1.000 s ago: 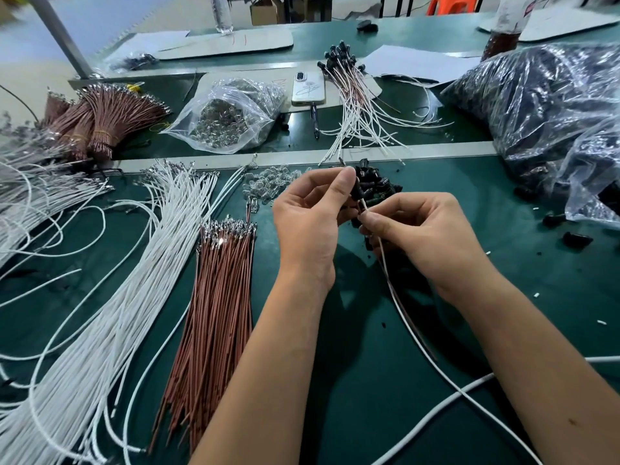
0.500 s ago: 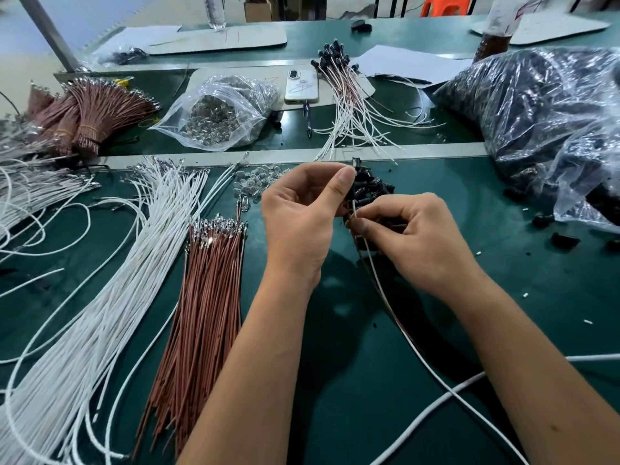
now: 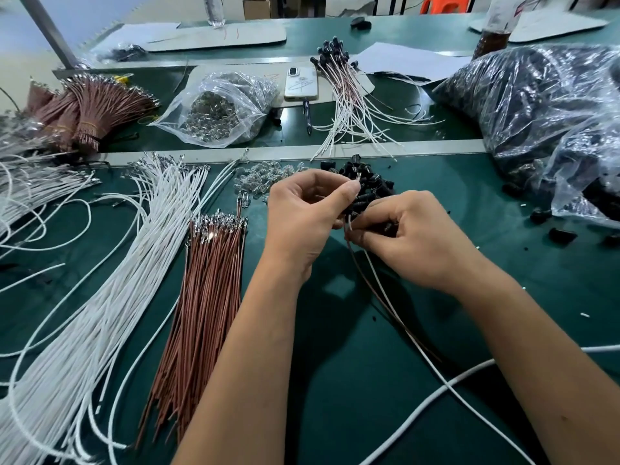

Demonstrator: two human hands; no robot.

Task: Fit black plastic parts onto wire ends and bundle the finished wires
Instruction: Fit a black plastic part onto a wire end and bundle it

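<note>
Pinching a black part (image 3: 356,200), the left hand (image 3: 303,216) meets the right hand (image 3: 416,236), which pinches 2 wires (image 3: 396,307) just below it. Both hover over the part pile (image 3: 372,182) on a green bench (image 3: 335,380).

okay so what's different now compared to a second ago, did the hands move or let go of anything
Little changed. The left hand and right hand kept working together in front of the black parts pile; a metal wire tip now shows above the left thumb. The right hand went on pinching the white wire and brown wire. Nothing was let go. The loose white wires and brown wire bundle stayed put.
</note>
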